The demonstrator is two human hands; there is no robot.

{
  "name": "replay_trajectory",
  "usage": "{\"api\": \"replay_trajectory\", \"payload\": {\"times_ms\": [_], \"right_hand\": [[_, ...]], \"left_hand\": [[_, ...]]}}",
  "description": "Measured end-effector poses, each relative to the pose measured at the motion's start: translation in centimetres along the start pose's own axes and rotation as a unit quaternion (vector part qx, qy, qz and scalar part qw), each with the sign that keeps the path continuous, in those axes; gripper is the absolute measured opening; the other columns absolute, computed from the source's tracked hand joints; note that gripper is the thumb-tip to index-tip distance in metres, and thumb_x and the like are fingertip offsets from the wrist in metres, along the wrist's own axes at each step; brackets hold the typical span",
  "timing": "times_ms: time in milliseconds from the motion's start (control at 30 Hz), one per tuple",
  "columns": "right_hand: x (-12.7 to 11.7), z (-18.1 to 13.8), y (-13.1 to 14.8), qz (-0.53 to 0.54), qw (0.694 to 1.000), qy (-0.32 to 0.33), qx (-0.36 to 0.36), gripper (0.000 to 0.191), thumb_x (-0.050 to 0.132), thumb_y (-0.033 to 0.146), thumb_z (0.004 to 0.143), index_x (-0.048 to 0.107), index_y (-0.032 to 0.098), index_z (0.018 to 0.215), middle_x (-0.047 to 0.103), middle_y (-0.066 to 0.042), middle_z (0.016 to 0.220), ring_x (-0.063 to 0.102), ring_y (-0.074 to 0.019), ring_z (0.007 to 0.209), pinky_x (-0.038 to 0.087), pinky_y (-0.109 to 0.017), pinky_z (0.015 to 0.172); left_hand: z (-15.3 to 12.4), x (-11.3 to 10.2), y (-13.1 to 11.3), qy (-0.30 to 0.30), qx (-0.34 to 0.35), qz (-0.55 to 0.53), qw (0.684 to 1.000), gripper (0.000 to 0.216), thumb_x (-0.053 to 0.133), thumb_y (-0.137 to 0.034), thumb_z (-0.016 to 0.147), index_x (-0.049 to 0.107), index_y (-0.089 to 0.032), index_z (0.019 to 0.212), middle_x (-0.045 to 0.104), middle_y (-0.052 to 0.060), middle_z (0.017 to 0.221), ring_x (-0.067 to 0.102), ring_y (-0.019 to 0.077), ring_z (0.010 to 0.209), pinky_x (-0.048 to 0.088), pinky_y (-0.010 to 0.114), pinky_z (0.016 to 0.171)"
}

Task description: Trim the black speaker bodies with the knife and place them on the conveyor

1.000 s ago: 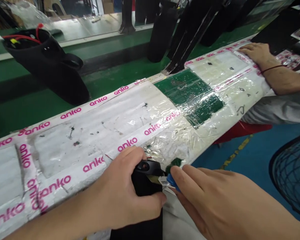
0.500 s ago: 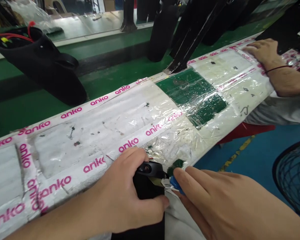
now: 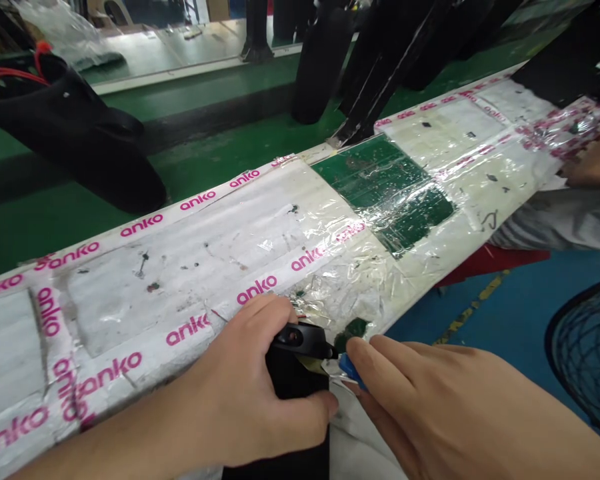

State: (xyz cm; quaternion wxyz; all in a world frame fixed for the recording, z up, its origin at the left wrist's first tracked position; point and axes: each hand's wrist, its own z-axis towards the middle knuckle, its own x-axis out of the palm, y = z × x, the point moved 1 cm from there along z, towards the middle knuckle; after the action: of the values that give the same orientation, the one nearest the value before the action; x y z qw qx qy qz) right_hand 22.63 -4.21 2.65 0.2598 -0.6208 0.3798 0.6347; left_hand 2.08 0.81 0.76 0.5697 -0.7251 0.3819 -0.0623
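Observation:
My left hand [image 3: 260,393] is wrapped round a black plastic housing [image 3: 300,340], thumb on the near side and fingers over the far side. A rounded end with a small round recess shows above the grip; most of the housing is hidden by the hand or runs out of view below. My right hand [image 3: 430,393] pinches a small blue-handled tool [image 3: 350,368] between thumb and fingers. Its pale, flat tip meets the housing's right edge; the tool's exact kind cannot be made out.
A bench ledge [image 3: 220,260] wrapped in clear film and pink-lettered tape runs across. Beyond it, a green conveyor belt [image 3: 220,140] carries a black housing [image 3: 80,133] with red wires and other black housings. A co-worker's arm [image 3: 597,160] is at right, above a black mesh basket [image 3: 590,347].
The black housing with red wires has shifted slightly left on the belt. The co-worker's hand has drawn back to the right off the ledge. My hands have barely moved.

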Motion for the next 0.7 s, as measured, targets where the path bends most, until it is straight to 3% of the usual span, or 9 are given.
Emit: {"api": "replay_trajectory", "payload": {"times_ms": [300, 433, 533, 600, 700], "right_hand": [[-1.0, 0.2, -0.3, -0.024, 0.999, 0.029, 0.009, 0.037, 0.054, 0.003, 0.06, 0.045, 0.026, 0.087, 0.056, 0.005, 0.057, 0.049, -0.0179, 0.032, 0.01, -0.034, 0.044], [-1.4, 0.8, -0.8, -0.044, 0.999, -0.001, -0.012, 0.033, 0.062, 0.007, 0.06, 0.051, 0.025, 0.086, 0.053, 0.006, 0.054, 0.044, -0.0183, 0.033, 0.01, -0.036, 0.045], [-2.1, 1.1, -0.9, -0.03, 0.997, -0.036, -0.068, 0.03, 0.066, 0.009, 0.06, 0.053, 0.027, 0.08, 0.056, 0.005, 0.061, 0.043, -0.018, 0.038, 0.01, -0.038, 0.045], [-2.5, 1.0, -0.6, -0.023, 0.995, -0.018, -0.093, 0.029, 0.063, 0.007, 0.061, 0.053, 0.028, 0.078, 0.057, 0.005, 0.065, 0.042, -0.018, 0.041, 0.011, -0.039, 0.045], [-2.5, -0.2, -0.5, -0.041, 0.996, 0.0, -0.075, 0.029, 0.055, 0.002, 0.067, 0.053, 0.029, 0.08, 0.055, 0.003, 0.067, 0.042, -0.0195, 0.043, 0.014, -0.042, 0.047]], "left_hand": [[0.0, 0.2, -0.3, -0.006, 0.007, 0.011, 1.0, 0.03, 0.072, -0.027, 0.071, 0.042, -0.024, 0.074, 0.054, -0.002, 0.078, 0.054, 0.0224, 0.08, 0.041, 0.034, 0.068], [0.1, 0.3, -0.2, -0.003, 0.007, 0.033, 0.999, 0.03, 0.071, -0.031, 0.072, 0.042, -0.024, 0.074, 0.052, -0.002, 0.078, 0.052, 0.0208, 0.075, 0.038, 0.032, 0.063], [0.2, 0.4, -0.3, -0.009, 0.003, 0.041, 0.999, 0.031, 0.072, -0.033, 0.072, 0.042, -0.024, 0.075, 0.051, -0.003, 0.076, 0.051, 0.0202, 0.073, 0.038, 0.032, 0.063], [0.2, 0.6, -0.5, -0.013, 0.004, 0.039, 0.999, 0.031, 0.073, -0.032, 0.072, 0.043, -0.024, 0.076, 0.053, -0.003, 0.077, 0.053, 0.0205, 0.074, 0.039, 0.032, 0.064], [-0.1, 0.6, -0.7, -0.015, 0.022, 0.039, 0.999, 0.028, 0.071, -0.026, 0.07, 0.044, -0.023, 0.075, 0.057, -0.001, 0.08, 0.055, 0.0207, 0.076, 0.042, 0.033, 0.066]]}}
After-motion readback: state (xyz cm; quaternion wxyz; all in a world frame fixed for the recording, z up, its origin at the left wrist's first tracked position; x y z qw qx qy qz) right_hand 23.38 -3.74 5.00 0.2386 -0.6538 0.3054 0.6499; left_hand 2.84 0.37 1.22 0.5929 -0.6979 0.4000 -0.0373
